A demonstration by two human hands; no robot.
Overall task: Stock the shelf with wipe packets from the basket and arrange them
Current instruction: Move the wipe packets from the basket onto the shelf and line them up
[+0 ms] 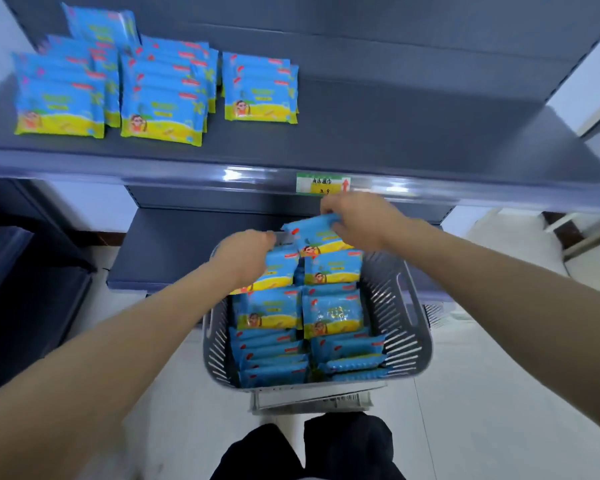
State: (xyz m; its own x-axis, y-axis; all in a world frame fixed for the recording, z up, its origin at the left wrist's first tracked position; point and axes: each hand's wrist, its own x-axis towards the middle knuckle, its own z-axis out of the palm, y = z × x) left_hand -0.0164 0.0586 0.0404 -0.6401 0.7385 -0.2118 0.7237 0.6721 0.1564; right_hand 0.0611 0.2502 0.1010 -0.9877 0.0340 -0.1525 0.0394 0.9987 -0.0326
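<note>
Shelf: grey metal board spanning the upper view, with a lower board beneath it.
Forearms: both bare, stretched forward and down, converging over the basket's far end.
Basket: grey slatted plastic, below the shelf front.
Shelved packets: 3 overlapping rows lying face up at the shelf's left end.
Basket packets: 2 columns in the basket, each blue above a yellow band, with a cartoon figure and a red corner tab.
Right grip: palm down, fingers curled round the raised packet's top edge.
Left grip: knuckles up, fingers curled over the rear-left packet's upper edge.
Raised packet: tilted, above the basket's far rim.
Rear-left packet: inside the basket, slightly tilted.
Price label: green and white, on the shelf lip, just above the right grip.
</note>
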